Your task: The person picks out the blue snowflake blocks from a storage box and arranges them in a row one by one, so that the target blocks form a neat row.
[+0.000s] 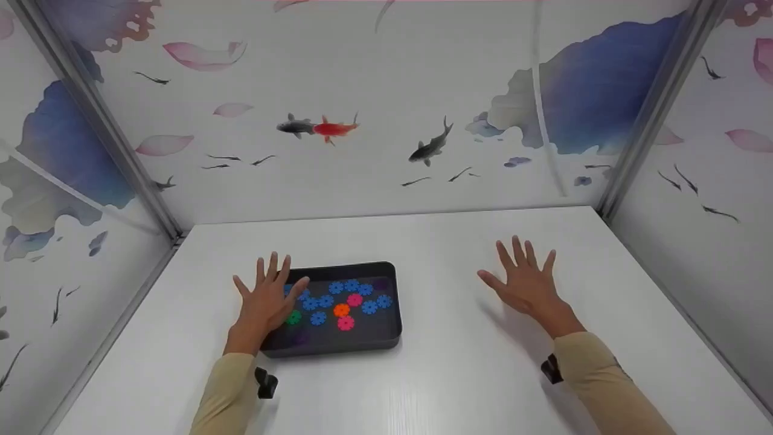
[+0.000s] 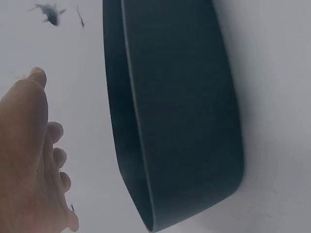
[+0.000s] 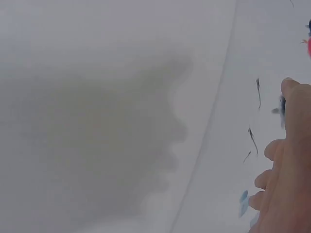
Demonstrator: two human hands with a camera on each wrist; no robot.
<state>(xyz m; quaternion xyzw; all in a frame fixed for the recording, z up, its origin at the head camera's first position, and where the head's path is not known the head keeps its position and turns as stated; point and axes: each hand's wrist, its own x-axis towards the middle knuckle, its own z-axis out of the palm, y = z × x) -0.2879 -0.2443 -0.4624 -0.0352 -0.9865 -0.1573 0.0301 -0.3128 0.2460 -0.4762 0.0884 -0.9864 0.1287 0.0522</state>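
A black rectangular tray lies on the white table, left of centre in the head view. Several small flower-shaped discs lie in it: mostly blue ones, some pink ones, an orange one and a green one. My left hand is spread over the tray's left side, hiding part of it, and holds nothing. The tray's outer wall fills the middle of the left wrist view, beside that hand. Well to the right of the tray, my right hand hovers with fingers spread, its shadow on the table.
White panels printed with fish, petals and blue leaves enclose the white table at the back and both sides. Grey metal posts stand at the back corners. Small black devices sit at both wrists.
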